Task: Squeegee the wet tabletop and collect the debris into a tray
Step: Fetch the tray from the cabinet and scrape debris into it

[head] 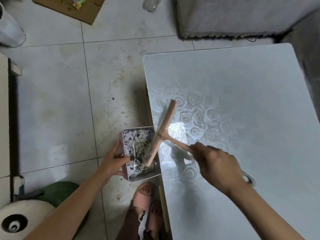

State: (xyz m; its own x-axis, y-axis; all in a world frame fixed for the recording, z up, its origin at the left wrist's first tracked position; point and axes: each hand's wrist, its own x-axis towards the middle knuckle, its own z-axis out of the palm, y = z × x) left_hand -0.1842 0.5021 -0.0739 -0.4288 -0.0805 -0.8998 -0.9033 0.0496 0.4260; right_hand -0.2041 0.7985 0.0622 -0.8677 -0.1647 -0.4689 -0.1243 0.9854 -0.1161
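Half the squeegee (163, 134) overhangs the tray (145, 177), beyond right grip (218, 166).

Stained grey floor tiles (52, 104), cardboard box (72, 10), fringed cloth (233, 18).

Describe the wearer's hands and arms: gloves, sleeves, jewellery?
No gloves on left hand or right hand. No sleeve, watch or band on left forearm or right forearm up to the frame edge. A small shiny spot by the left fingers could be a ring, but it is too blurred to tell.
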